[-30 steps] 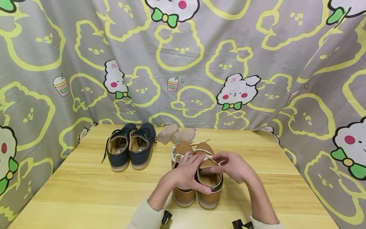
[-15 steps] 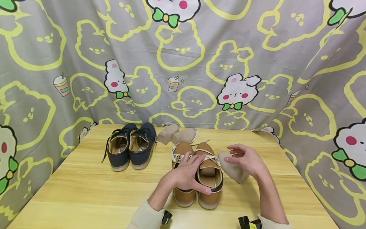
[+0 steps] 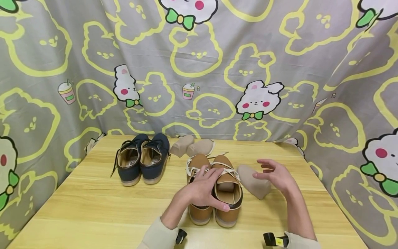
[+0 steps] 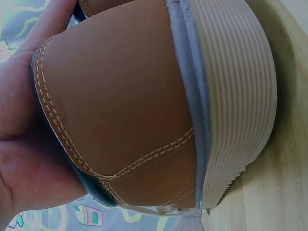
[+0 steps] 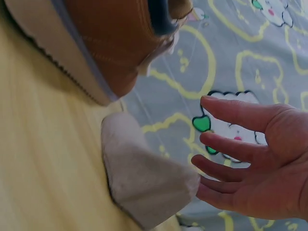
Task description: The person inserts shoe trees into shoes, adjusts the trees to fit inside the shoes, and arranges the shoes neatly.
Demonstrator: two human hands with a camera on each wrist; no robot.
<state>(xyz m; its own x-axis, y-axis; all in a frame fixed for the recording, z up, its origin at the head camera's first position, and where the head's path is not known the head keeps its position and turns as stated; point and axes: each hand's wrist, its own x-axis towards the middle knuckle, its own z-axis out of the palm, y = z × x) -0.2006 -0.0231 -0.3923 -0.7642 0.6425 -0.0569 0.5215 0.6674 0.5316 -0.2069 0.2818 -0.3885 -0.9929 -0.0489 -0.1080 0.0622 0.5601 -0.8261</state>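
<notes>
A pair of brown lace-up shoes stands side by side, the left shoe (image 3: 199,216) touching the right shoe (image 3: 227,218). My left hand (image 3: 202,190) rests across them with fingers spread, its thumb on the right shoe's heel collar. Up close in the left wrist view is a brown heel (image 4: 115,96). Inside the right shoe sits a beige padded insert (image 3: 226,186). Another beige insert (image 3: 253,181) lies on the table to its right. Over that one hovers my right hand (image 3: 276,176), fingers extended and holding nothing; in the right wrist view the fingertips (image 5: 204,166) are near its tip.
A pair of navy lace-up shoes (image 3: 143,159) stands at the back left of the wooden table (image 3: 93,214). Two more beige inserts (image 3: 182,145) lie behind the brown shoes. A patterned grey curtain (image 3: 199,114) encloses the back and sides.
My right hand has left the right brown shoe's opening and moved right, bringing the beige insert on the table into view. The left hand stays in place.
</notes>
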